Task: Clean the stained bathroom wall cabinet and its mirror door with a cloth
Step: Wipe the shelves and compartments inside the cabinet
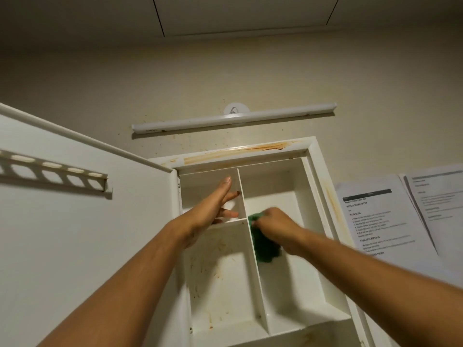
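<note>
Main worry here: the right hand (275, 222) is bunching the green cloth (265, 244) up against the thin vertical divider (259, 291) inside the open cabinet (323, 191). That panel is looking pretty flimsy, so scrubbing hard sideways could be flexing it or popping it loose. The left hand (215, 204), fingers straight and a bit spread, is reaching into the upper-left compartment with its fingertips by the divider. It's probably bracing it, though I can't tell how firmly it's touching. Also the door (75, 234) is hanging wide open to the left, so an elbow bump could send it swinging; its mirror side isn't showing. Material-wise it's all smooth white boxy panels, hard and wipeable, with rusty orange streaks running along the top frame (238, 152) and brown speckles dotting the lower-left compartment (215, 271). The cloth is looking soft and crumpled.
</note>
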`<state>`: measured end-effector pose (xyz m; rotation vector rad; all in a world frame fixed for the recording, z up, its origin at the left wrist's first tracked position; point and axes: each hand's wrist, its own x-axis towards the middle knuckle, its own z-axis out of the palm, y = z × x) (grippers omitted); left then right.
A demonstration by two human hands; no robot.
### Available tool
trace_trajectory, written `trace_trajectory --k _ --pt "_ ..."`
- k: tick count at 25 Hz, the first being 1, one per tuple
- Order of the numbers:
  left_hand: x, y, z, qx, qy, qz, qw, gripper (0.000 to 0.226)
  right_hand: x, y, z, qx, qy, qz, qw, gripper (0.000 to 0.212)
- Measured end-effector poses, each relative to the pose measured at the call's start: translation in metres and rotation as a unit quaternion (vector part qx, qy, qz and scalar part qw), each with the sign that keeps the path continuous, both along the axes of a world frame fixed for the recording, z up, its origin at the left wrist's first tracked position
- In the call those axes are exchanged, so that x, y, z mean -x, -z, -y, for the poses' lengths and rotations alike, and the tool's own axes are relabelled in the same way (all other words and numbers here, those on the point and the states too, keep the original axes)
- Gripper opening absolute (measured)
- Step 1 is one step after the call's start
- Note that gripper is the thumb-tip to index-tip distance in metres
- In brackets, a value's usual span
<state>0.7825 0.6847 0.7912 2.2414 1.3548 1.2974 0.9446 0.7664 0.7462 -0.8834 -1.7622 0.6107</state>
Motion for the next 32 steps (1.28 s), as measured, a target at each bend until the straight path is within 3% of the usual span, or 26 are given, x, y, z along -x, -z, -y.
trace_trajectory --k 3,5,8,10,14,16,18,20,24,26,29,31,32 --pt "0.002 -0.001 -0.002 -0.014 0.001 0.034 0.999 0.092 0.011 -0.076 0.002 -0.026 -0.022 -0.121 0.992 0.013" --pt "0.005 -0.002 -0.005 -0.02 0.004 0.053 0.998 0.093 0.017 -0.077 0.002 -0.031 -0.048 -0.182 0.982 0.013" --pt "0.005 -0.002 -0.002 -0.018 -0.001 0.055 0.998 0.08 0.009 -0.011 0.005 0.03 -0.024 -0.106 0.994 0.016" --pt "0.005 -0.002 0.003 -0.014 -0.005 0.051 0.999 0.073 0.003 -0.007 0.009 0.061 -0.022 -0.078 0.995 0.01" --pt "0.006 -0.002 0.001 -0.019 -0.049 0.039 0.998 0.035 0.014 -0.075 0.006 -0.008 -0.032 -0.17 0.985 0.006" --pt "0.007 -0.004 -0.005 -0.024 -0.075 0.047 0.996 0.021 0.022 -0.061 0.0 -0.037 -0.023 -0.181 0.982 0.009" --pt "0.005 -0.003 -0.007 -0.041 -0.091 0.055 0.993 0.01 0.017 -0.021 0.001 -0.013 0.0 -0.135 0.991 0.011" --pt "0.003 -0.003 -0.006 -0.052 -0.096 0.065 0.992 0.02 0.01 -0.016 0.001 0.017 0.008 -0.075 0.997 0.01" --pt "0.002 -0.001 -0.005 -0.048 -0.102 0.081 0.99 0.032 0.019 -0.085 0.001 -0.015 0.004 -0.157 0.987 0.004" --pt "0.003 -0.003 -0.007 -0.045 -0.102 0.086 0.99 0.037 0.024 -0.071 -0.009 -0.036 0.005 -0.163 0.986 0.008" --pt "0.001 -0.004 -0.007 -0.038 -0.099 0.086 0.991 0.035 0.013 -0.003 -0.006 -0.006 0.028 -0.064 0.998 0.007" --pt "-0.001 -0.004 -0.005 -0.024 -0.104 0.08 0.991 0.031 0.01 -0.015 -0.009 0.017 0.018 -0.044 0.999 0.009" --pt "-0.001 -0.003 -0.004 -0.019 -0.105 0.079 0.991 0.029 0.011 -0.037 -0.01 0.017 0.018 -0.076 0.997 0.01"
